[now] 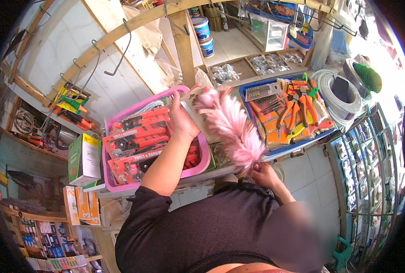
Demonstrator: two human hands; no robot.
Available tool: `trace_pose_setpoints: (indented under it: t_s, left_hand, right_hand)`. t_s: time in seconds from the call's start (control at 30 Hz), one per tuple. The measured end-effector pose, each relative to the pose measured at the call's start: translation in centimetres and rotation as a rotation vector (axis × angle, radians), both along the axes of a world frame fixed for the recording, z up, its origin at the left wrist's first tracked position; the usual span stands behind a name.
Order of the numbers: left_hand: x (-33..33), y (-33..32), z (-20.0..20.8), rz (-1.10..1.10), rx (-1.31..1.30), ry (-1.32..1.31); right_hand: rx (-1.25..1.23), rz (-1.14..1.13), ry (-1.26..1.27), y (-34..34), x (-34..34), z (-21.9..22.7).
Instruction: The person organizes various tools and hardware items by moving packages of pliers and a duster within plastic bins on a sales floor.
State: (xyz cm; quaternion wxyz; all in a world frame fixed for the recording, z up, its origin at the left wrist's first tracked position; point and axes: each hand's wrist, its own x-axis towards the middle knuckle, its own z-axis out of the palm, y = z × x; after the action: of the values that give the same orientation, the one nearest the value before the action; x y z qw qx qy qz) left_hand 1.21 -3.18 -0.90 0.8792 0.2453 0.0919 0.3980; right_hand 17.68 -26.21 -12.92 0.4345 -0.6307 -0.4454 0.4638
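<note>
Pink feather duster point(232, 127) held over shop counter point(198, 175) w/ both hands.
R hand point(262, 175) fingers shut round duster's handle end at counter edge; L hand point(182, 119) grips a flat pale card point(198, 113) over pink tray point(202, 157) of red packaged tools point(136, 139). Blue tray point(252, 88) of orange pliers point(298, 107) just right of plume; white cable coil point(334, 95) beyond.

Red-and-black carded tool packages point(136, 136) lie stacked in the pink plastic basket point(201, 164) at centre-left. Just left of it stands an upright green and white cardboard box point(84, 159), with flat orange and white boxes point(82, 204) below it. In the blue plastic tray point(248, 98) to the right lie orange blister cards of pliers point(293, 113). Clear plastic bags of hardware point(224, 73) sit in wooden compartments behind.
</note>
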Motion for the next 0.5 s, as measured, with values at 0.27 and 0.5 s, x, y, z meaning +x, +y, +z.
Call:
trace_pose_setpoints:
  t_s: [0.27,0.5]
  left_hand:
    - [0.3,-1.0,0.5,0.045,-0.012,0.05]
    - [0.6,0.1,-0.5,0.041,0.084,-0.04]
  right_hand:
    - [-0.13,0.137,-0.069,1.5,-0.3,1.5]
    - [-0.199,0.114,0.364,2.1,-1.2,0.7]
